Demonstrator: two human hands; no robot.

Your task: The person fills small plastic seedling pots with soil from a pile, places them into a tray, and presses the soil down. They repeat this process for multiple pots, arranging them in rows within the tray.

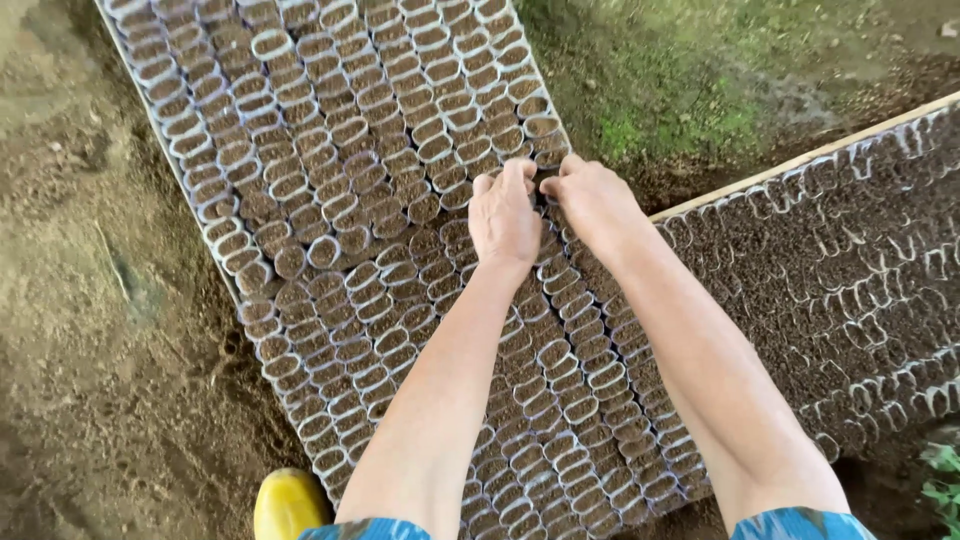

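A long bed of small white soil-filled nursery bags [330, 200] runs from the top of the head view down to my feet. My left hand [503, 218] lies palm down on the bags near the bed's right edge, fingers pressed together on one bag. My right hand [592, 200] rests right beside it at the edge row, fingertips curled onto the bags there. Whether either hand grips a bag is hidden under the fingers.
A second bed of soil-filled bags [850, 270] lies at the right behind a wooden plank [800, 158]. Bare earth [100, 330] spreads at the left, mossy ground [690, 90] at the top right. A yellow boot toe [288, 503] shows at the bottom.
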